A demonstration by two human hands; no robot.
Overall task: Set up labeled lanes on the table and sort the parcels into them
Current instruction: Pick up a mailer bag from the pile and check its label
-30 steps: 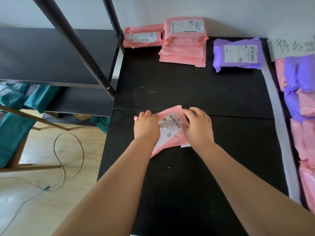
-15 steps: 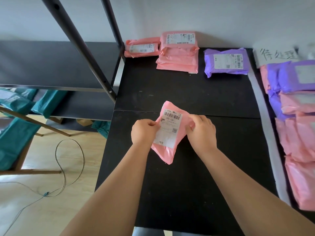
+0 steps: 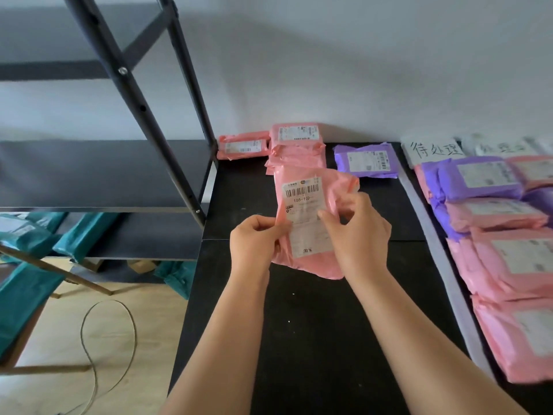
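Both hands were closed on one pink parcel (image 3: pixel 339 187). The left hand (image 3: pixel 254 238) pinched its left edge, and the right hand (image 3: pixel 356 232) pinched the right side, with its fingertips (image 3: pixel 324 215) on the rim of the label (image 3: pixel 302 205). The parcel was held upright, clear of the surface (image 3: pixel 299 339), with the label turned to the camera. A barcode showed, with a code beneath it that seemed to read 105-100.

This looked like the reading step: the parcel was picked out and checked, but not yet placed. Three groups lay along the far edge of the surface: a lone pink parcel (image 3: pixel 244 145) at the left, a pink stack (image 3: pixel 296 145) just beside it, and a purple parcel (image 3: pixel 366 160) further right. A pale strip (image 3: pixel 443 265) ran down the right side. Beyond it lay a pile (image 3: pixel 508 250) of pink and purple parcels under a handwritten sign (image 3: pixel 432 149), probably the ones waiting to be sorted. A second sign (image 3: pixel 502 146) beside it was too blurred to read.

The next move probably called for matching the code to a group, then carrying the parcel forward and laying it flat on or beside that group, label up. No lane label showed by the three groups, so the right lane could not be told. The film was soft and slack, so a two-handed carry would keep it from folding.
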